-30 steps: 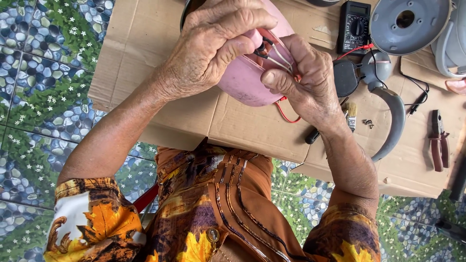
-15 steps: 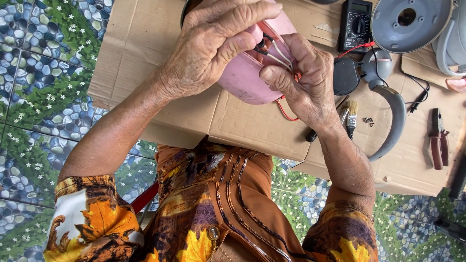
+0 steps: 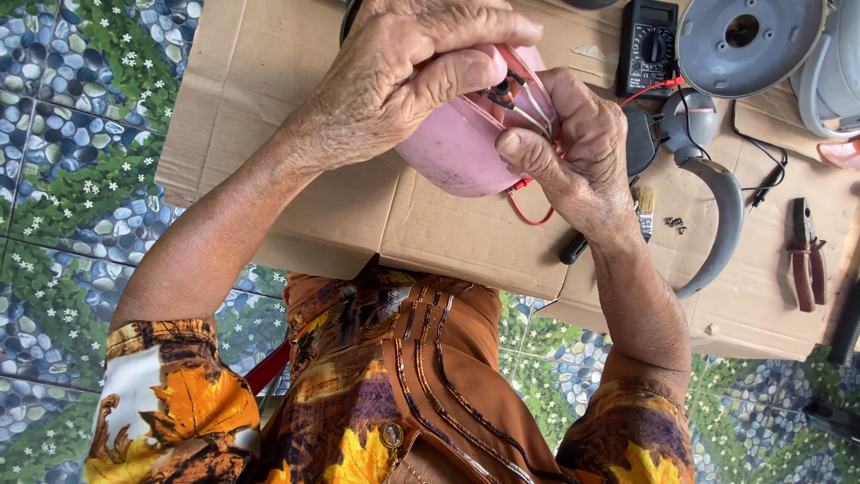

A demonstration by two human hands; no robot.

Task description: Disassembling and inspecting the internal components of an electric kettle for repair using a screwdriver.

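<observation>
Here my left hand (image 3: 403,81) grips the pink shell (image 3: 461,143) from above; my right hand (image 3: 573,148) pinches its wires (image 3: 536,112). The shell's long axis slants away to my right, open side facing right. Beyond lie a meter (image 3: 652,45), pliers (image 3: 806,255) and cardboard (image 3: 448,233).

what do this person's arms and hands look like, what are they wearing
Both hands, left hand and right hand, are bare: no gloves, and no rings or watch visible. The forearms are bare too. Short sleeves end near the elbows, in a brown fabric printed with orange and yellow leaves and white patches, matching the garment's front.
</observation>
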